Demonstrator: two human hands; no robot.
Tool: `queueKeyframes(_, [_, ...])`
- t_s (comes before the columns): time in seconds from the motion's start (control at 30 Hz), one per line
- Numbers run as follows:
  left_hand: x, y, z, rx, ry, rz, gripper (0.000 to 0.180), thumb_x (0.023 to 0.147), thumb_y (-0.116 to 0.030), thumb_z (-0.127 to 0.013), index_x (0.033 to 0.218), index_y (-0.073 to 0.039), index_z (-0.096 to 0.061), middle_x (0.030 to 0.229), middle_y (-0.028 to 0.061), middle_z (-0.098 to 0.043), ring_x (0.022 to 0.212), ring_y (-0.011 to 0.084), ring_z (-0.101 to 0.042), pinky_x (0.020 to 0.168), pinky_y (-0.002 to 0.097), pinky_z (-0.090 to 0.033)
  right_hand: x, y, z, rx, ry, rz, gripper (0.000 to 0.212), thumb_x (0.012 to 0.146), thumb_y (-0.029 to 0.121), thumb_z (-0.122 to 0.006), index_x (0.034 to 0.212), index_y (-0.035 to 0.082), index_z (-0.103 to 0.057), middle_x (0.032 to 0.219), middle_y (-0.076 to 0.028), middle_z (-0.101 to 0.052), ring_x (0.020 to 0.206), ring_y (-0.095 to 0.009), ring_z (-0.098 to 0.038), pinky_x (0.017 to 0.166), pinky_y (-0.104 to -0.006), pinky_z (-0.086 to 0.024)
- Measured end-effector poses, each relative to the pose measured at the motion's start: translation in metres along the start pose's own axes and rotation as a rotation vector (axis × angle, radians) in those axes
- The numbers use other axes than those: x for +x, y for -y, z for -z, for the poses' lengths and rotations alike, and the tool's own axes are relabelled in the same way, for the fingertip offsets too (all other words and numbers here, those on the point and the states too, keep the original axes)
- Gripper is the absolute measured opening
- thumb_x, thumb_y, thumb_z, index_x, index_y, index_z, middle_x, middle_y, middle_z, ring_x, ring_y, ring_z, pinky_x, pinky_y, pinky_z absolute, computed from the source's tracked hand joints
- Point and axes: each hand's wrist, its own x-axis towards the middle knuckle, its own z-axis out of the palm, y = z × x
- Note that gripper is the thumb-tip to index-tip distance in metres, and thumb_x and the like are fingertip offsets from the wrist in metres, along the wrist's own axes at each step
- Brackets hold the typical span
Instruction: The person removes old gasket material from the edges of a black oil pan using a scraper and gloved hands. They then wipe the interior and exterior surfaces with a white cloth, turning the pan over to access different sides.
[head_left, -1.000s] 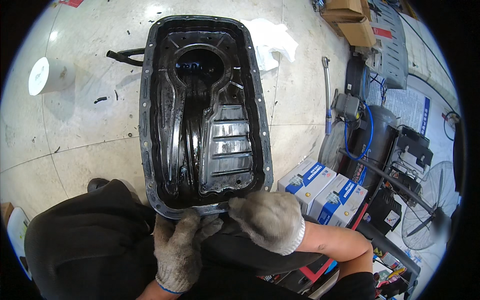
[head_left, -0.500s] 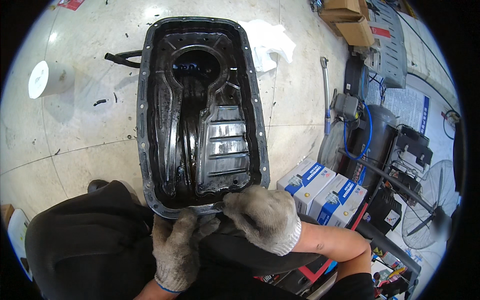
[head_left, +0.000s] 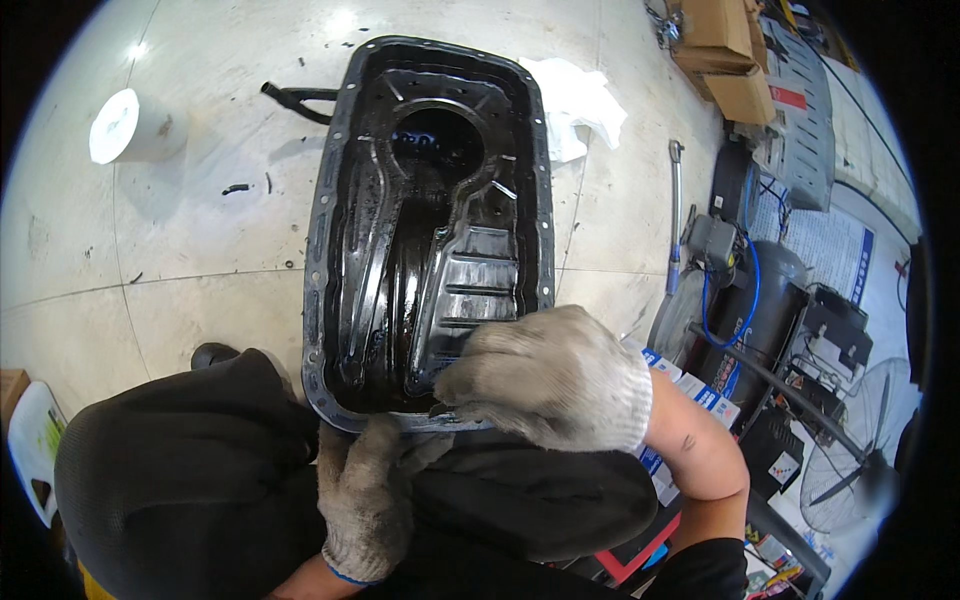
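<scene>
A black metal oil pan (head_left: 318, 290), wet with dark oil inside, stands tilted in front of me, its flat bolt-holed rim facing up. At the near edge my left hand (head_left: 367, 495), in a dirty knitted glove, grips the rim with its fingers closed over it. My gloved right hand (head_left: 545, 380) is bent over the near right corner, fingertips pressed together at the rim close to the left hand. A small dark bit shows at those fingertips, but what they pinch is hidden. The right hand covers that corner of the pan.
A white tub (head_left: 135, 128) stands on the tiled floor at left, near dark scraps (head_left: 236, 188). White cloth or paper (head_left: 580, 105) lies behind the pan. To the right are a ratchet wrench (head_left: 675, 215), an air compressor (head_left: 755, 290), a fan (head_left: 850, 450) and cardboard boxes (head_left: 715, 40).
My right hand has moved up and inward over the near right corner of the pan. The left hand keeps its grip on the rim. The whole view has shifted slightly.
</scene>
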Motion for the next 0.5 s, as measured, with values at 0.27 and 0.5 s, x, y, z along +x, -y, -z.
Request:
queueKeyframes(0.27, [0.003, -0.008, 0.007, -0.092, -0.085, 0.014, 0.059, 0.105, -0.032, -0.066, 0.150, -0.003, -0.040, 0.128, 0.0174, -0.067, 0.106, 0.0294, -0.074, 0.091, 0.0478, -0.065, 0.046, -0.019, -0.011, 0.113, 0.291, 0.018, 0.020, 0.095, 0.024, -0.070, 0.110, 0.011, -0.071, 0.101, -0.009, -0.073, 0.091, -0.033, -0.073, 0.078, -0.0446, -0.060])
queueKeyframes(0.5, [0.003, -0.013, 0.011, -0.057, -0.033, 0.055, 0.066, 0.105, -0.036, -0.066, 0.156, -0.006, -0.037, 0.143, 0.0195, -0.058, 0.125, 0.0335, -0.067, 0.097, 0.0526, -0.064, 0.067, -0.018, -0.012, 0.143, 0.339, 0.049, 0.017, 0.095, 0.023, -0.069, 0.106, 0.010, -0.075, 0.100, -0.010, -0.075, 0.092, -0.033, -0.074, 0.079, -0.0449, -0.060])
